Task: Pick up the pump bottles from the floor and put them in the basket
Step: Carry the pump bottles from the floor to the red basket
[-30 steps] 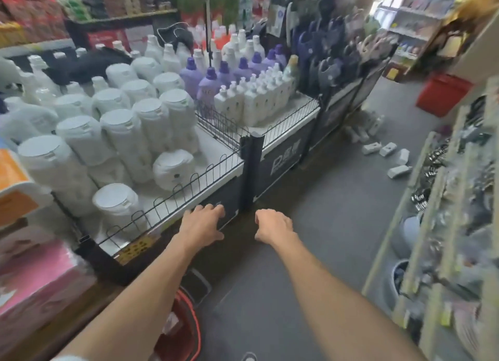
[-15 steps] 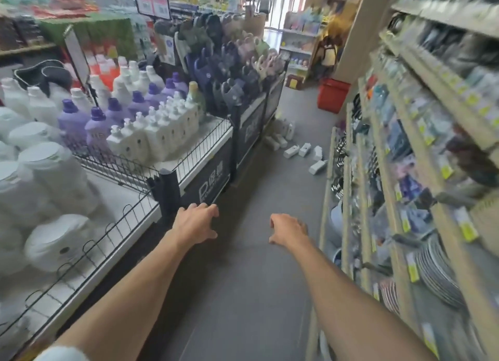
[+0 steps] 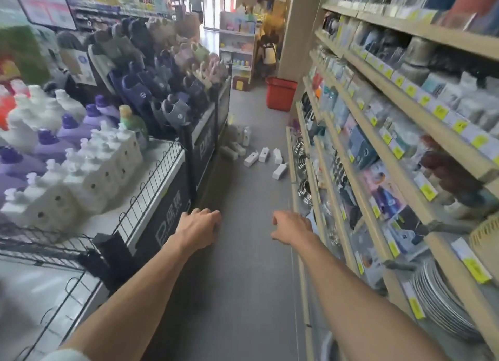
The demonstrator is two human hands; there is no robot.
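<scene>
Head view. Both arms are stretched forward over the grey floor (image 3: 243,266) of a shop aisle. The left hand (image 3: 198,227) is empty, its fingers loosely curled downward, just beside the front panel of the wire-fenced display stand (image 3: 162,188) at 9 o'clock. The right hand (image 3: 293,227) is empty too, relaxed with the thumb out, near the foot of the shelving (image 3: 378,150) at 3 o'clock.

The fallen pump bottles (image 3: 264,155) lie scattered on the floor well ahead, at 12 o'clock, out of reach of both hands. Four white ones lie flat in the open aisle, and more sit against the foot of the stand, with at least one standing. The nearest bottle (image 3: 280,171) lies close to the shelving foot, at 12 o'clock from the right hand and about 1 o'clock from the left. As far as the blur allows, its long axis points towards 1 o'clock.

The red basket (image 3: 280,93) stands farther along, beyond the bottles at 12 o'clock.

Judgement: the approach is in hand and nothing is picked up. The right hand is better placed for the first grasp, across the bottle's narrow width
</scene>
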